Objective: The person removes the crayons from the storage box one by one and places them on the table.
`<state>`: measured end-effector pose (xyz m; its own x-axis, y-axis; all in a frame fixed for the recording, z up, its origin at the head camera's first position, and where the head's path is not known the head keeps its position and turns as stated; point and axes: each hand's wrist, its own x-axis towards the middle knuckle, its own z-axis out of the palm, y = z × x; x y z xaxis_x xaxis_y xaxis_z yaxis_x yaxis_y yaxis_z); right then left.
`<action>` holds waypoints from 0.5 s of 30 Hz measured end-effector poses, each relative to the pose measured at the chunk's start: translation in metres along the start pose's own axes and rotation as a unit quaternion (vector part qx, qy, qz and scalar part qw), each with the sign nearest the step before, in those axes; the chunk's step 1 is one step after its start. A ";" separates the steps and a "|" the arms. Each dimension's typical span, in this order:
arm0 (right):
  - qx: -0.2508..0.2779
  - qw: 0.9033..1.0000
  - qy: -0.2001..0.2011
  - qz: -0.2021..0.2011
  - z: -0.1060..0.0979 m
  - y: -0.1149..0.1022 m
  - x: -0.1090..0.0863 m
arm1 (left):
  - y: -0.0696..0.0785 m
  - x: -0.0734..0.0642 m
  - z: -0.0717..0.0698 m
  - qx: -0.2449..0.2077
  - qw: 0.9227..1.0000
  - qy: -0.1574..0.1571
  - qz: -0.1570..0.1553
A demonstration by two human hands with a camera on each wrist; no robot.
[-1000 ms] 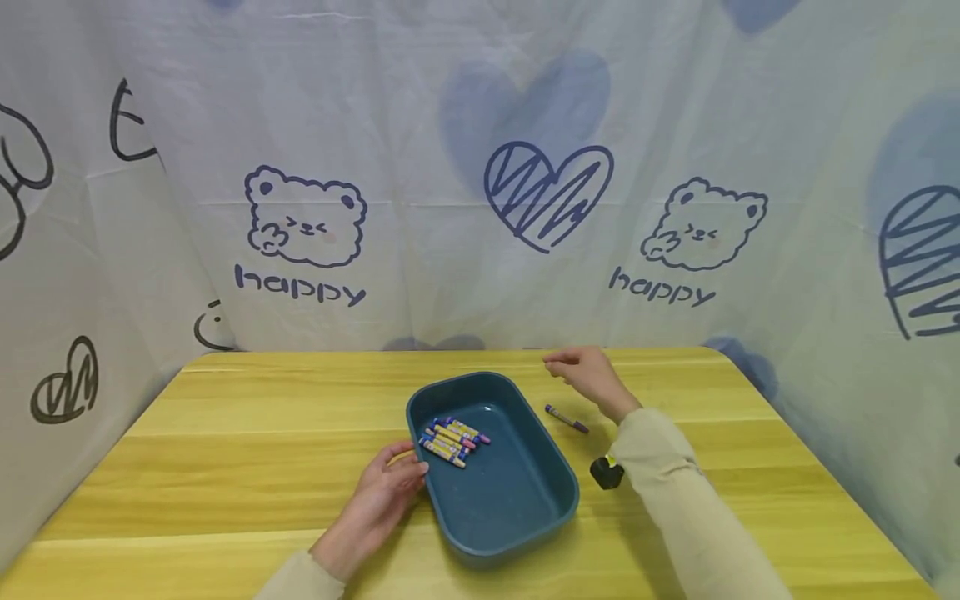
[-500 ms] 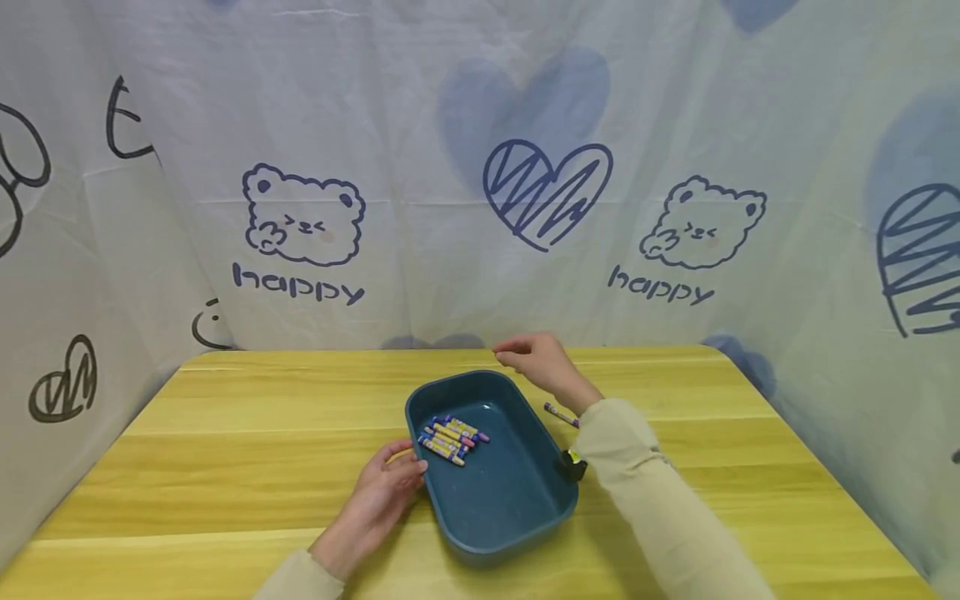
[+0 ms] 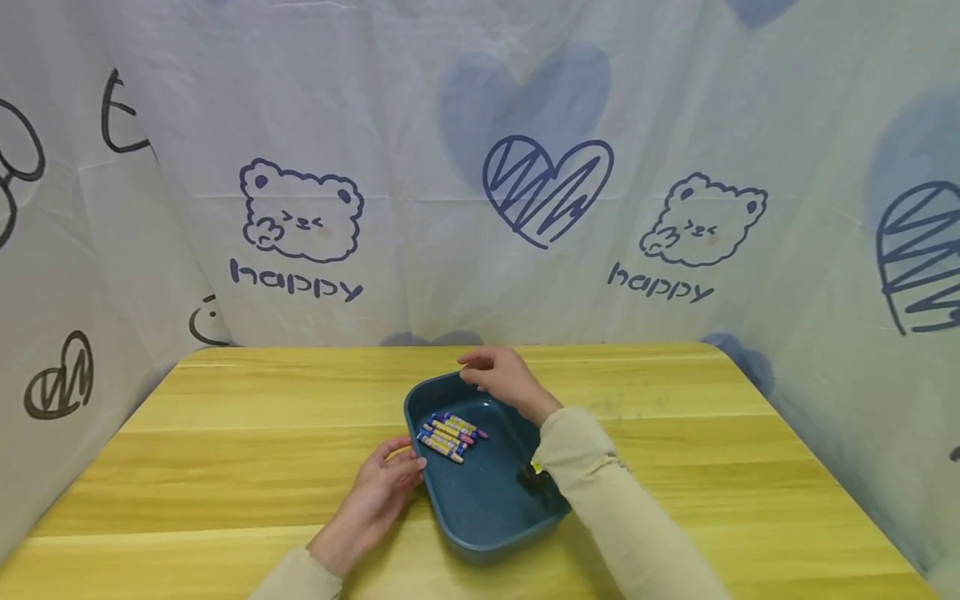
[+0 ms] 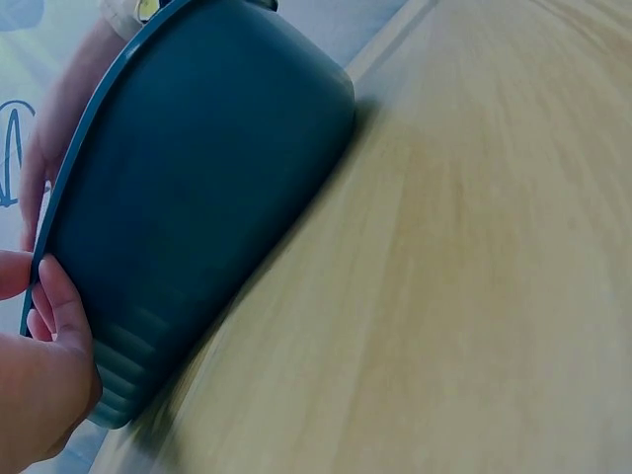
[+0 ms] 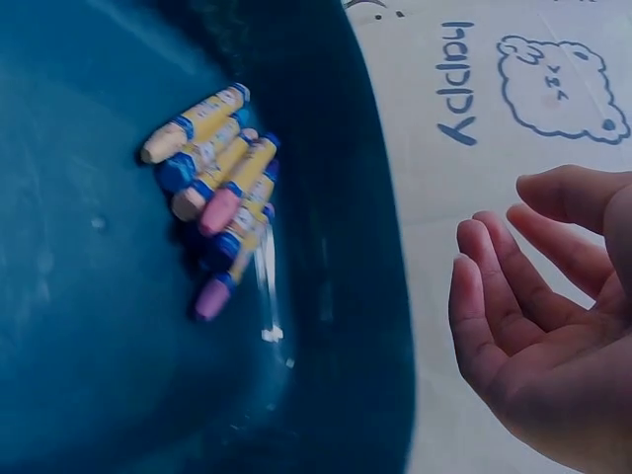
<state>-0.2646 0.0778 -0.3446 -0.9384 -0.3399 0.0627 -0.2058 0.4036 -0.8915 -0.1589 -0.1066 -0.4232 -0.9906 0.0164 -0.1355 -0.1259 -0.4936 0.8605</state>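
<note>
A deep teal plastic bin point(image 3: 480, 517) with rounded corners stands on the table. Several crayons point(image 3: 448, 437) in yellow wrappers lie heaped inside, near its left wall; the right wrist view shows their pink, purple and cream tips up close. My left hand point(image 3: 386, 482) pinches the bin's left rim, thumb on top and fingers against the outer wall point(image 4: 197, 168). Over the bin's far rim hovers my right hand point(image 3: 506, 379). Its fingers are loosely bent with nothing between them, as the right wrist view point(image 5: 553, 296) shows.
The wooden table point(image 3: 225, 467) extends to both sides of the bin. Behind it hangs a white cloth point(image 3: 420, 208) with bear and heart drawings. A black wrist device point(image 3: 534, 477) on the right sleeve overlaps the bin.
My right hand has moved left, from the right of the bin to its far rim. Its sleeve now covers the spot where a single crayon lay on the table. My left hand stays put.
</note>
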 end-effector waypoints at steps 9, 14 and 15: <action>-0.025 0.999 -0.016 0.019 0.016 0.016 0.005 | 0.000 0.000 0.001 0.009 1.000 0.000 -0.005; -0.029 0.999 -0.018 0.039 0.023 0.024 0.009 | 0.001 0.000 0.001 0.014 1.000 0.009 -0.008; -0.032 0.998 -0.018 0.042 0.024 0.025 0.009 | 0.001 0.000 0.001 0.016 1.000 0.010 -0.009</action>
<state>-0.2720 0.0647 -0.3772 -0.9427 -0.3326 -0.0274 -0.1459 0.4845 -0.8625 -0.1592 -0.1061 -0.4218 -0.9871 0.0080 -0.1599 -0.1452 -0.4660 0.8728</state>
